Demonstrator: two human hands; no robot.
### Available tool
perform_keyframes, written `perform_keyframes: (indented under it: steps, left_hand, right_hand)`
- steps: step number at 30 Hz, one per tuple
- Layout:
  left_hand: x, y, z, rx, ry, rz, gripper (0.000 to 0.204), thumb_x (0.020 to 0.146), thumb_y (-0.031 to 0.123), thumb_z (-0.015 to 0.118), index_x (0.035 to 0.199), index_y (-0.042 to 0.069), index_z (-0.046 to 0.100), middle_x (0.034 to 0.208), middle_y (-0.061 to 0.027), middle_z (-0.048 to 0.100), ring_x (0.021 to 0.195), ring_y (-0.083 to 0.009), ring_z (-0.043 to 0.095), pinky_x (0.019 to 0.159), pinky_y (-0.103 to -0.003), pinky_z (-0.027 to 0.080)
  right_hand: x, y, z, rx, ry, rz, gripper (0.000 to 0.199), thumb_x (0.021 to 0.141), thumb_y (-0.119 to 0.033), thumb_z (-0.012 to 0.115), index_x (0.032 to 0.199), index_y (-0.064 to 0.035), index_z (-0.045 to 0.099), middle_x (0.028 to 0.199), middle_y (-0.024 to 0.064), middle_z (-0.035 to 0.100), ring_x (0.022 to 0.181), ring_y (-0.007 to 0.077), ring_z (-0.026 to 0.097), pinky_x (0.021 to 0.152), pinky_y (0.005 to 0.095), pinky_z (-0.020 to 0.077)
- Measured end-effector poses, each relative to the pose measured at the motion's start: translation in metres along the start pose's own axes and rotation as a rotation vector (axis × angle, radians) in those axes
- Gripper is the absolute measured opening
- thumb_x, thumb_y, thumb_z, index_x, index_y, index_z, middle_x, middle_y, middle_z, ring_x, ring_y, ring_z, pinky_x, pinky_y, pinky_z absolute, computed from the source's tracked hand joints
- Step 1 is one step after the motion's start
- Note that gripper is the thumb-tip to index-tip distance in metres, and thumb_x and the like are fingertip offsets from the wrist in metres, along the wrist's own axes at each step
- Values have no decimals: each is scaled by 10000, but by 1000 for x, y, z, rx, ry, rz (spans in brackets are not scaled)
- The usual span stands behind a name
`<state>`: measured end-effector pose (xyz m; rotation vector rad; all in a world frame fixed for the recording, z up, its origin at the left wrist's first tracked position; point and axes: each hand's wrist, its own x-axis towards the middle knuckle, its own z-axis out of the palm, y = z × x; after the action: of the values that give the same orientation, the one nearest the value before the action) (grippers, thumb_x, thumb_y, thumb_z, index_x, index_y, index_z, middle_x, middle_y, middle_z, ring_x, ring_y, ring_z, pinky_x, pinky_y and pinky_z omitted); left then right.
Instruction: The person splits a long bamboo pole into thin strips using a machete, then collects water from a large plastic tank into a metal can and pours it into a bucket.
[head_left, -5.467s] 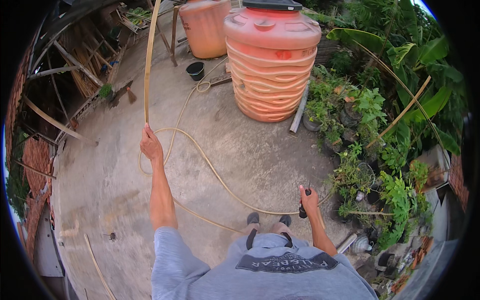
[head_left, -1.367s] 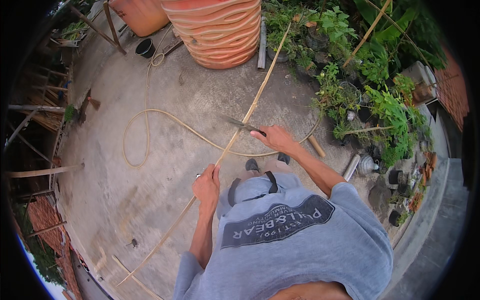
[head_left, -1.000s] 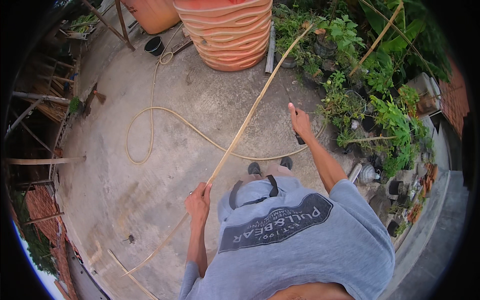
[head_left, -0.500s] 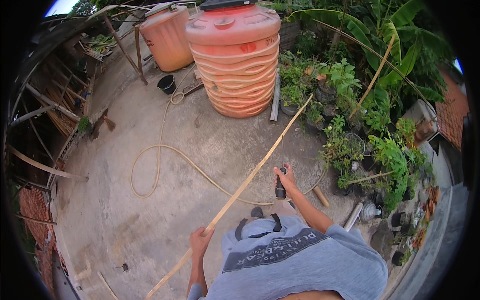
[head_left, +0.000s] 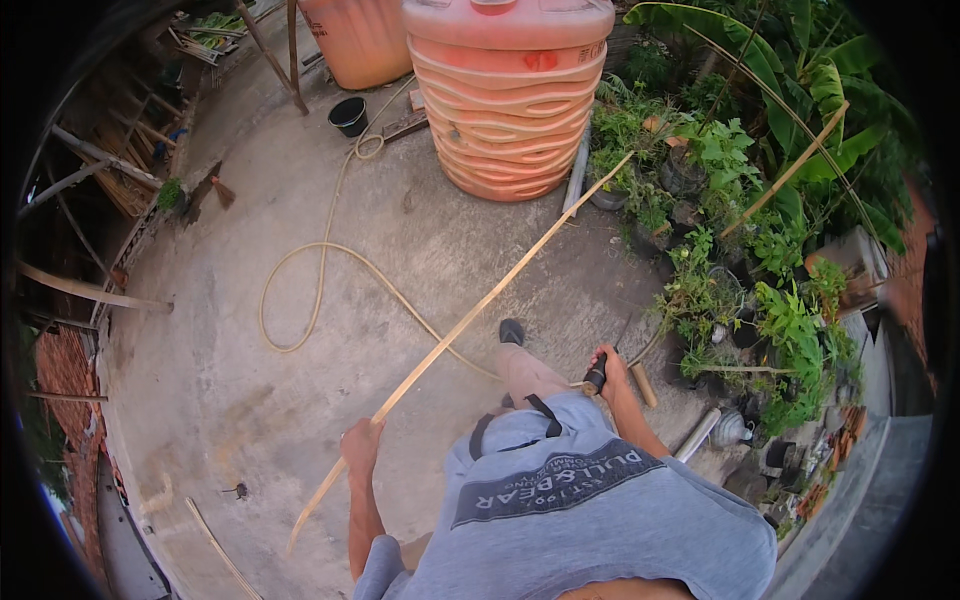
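My left hand is closed around the lower part of a long, pale wooden strip. The strip slants up and to the right across the view, its far end near the potted plants. Closer to my right side, my right hand is wrapped around the black handle of a thin-bladed knife. Its blade shows nearly edge-on as a narrow dark line, so its shape is hard to tell. The knife is apart from the strip.
A beige hose loops over the concrete floor. Ahead stand a large orange water tank, a second tank and a black bucket. Potted plants line the right. A short stick lies near my right hand.
My right hand has drawn back and right with the knife, away from the strip. My left hand has shifted slightly left and up with the strip. My view has tilted downward, and a foot has come forward.
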<state>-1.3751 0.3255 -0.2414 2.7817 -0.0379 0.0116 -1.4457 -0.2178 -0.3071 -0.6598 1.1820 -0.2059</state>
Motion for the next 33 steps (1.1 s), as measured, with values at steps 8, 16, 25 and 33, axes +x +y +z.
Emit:
perform_keyframes:
  steps: [8, 16, 25, 33]
  left_hand:
    - [38, -69, -15, 67, 150, -424, 550, 925, 444, 705, 652, -32, 662, 656, -193, 625, 616, -299, 577, 617, -466, 432]
    - [110, -144, -149, 97, 212, -471, 566, 979, 295, 611, 569, -74, 484, 469, -144, 330, 487, -206, 303, 510, -448, 299]
    - [217, -142, -193, 248, 142, -444, 494, 975, 274, 624, 613, -61, 602, 528, -169, 458, 563, -263, 443, 624, -455, 377]
    - [393, -141, -141, 615, 333, -340, 452, 1006, 336, 595, 747, 6, 762, 987, -137, 657, 1048, -326, 553, 894, -496, 420]
  right_hand:
    - [100, 7, 87, 93, 70, 142, 154, 919, -168, 616, 827, -90, 520, 697, 77, 565, 590, 197, 576, 555, 350, 552]
    - [154, -13, 263, 225, 61, 351, 424, 915, -389, 709, 1099, -90, 472, 1009, 177, 645, 864, 345, 677, 807, 529, 597]
    - [228, -29, 397, 316, -69, 318, 342, 988, -248, 666, 1164, -37, 463, 932, 132, 542, 769, 235, 604, 750, 425, 618]
    - [208, -40, 426, 475, 214, 78, 206, 993, -192, 631, 1018, -37, 498, 824, 92, 567, 685, 192, 607, 712, 371, 626]
